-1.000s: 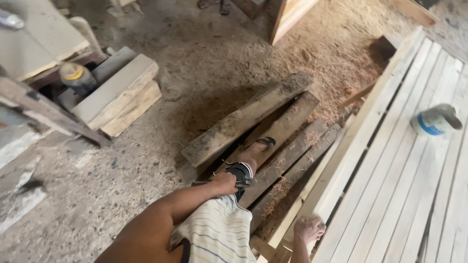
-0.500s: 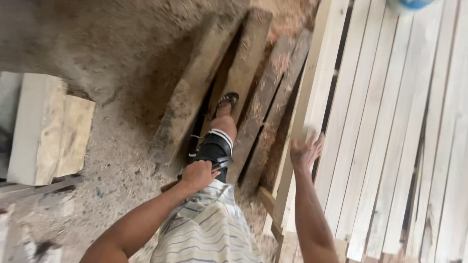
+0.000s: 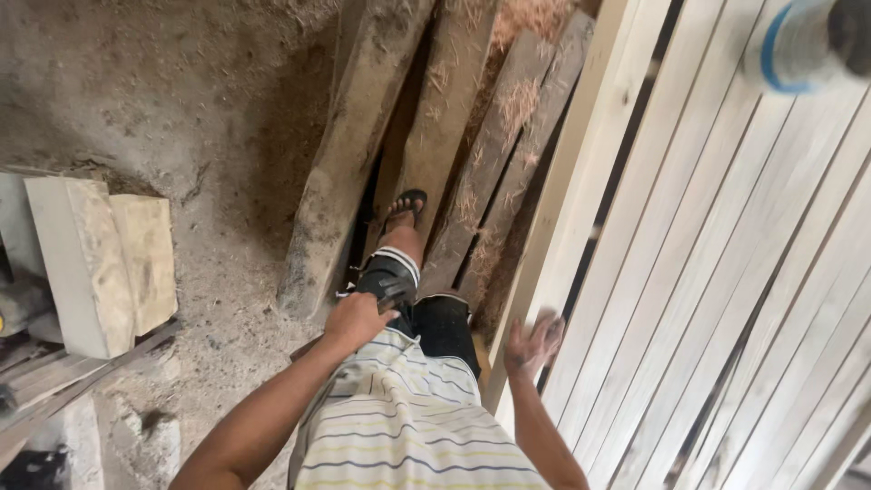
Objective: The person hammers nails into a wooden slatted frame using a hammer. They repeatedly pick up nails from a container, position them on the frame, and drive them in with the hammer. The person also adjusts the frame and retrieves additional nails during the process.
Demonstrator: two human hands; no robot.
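My left hand rests on my knee over the dark shorts, with its fingers curled in. Blurred and with its fingers spread, my right hand holds nothing and hovers at the edge of the nearest pale plank. My sandalled foot stands on weathered dark boards that lie on the sawdust floor.
Many pale sawn planks lie side by side on the right, with a blue and white container on top of them. Thick wood blocks sit at the left, with scrap timber below them.
My right hand has come up from low beside my leg to the pale plank's edge. The left hand stays on my knee. The view has swung toward the planks.
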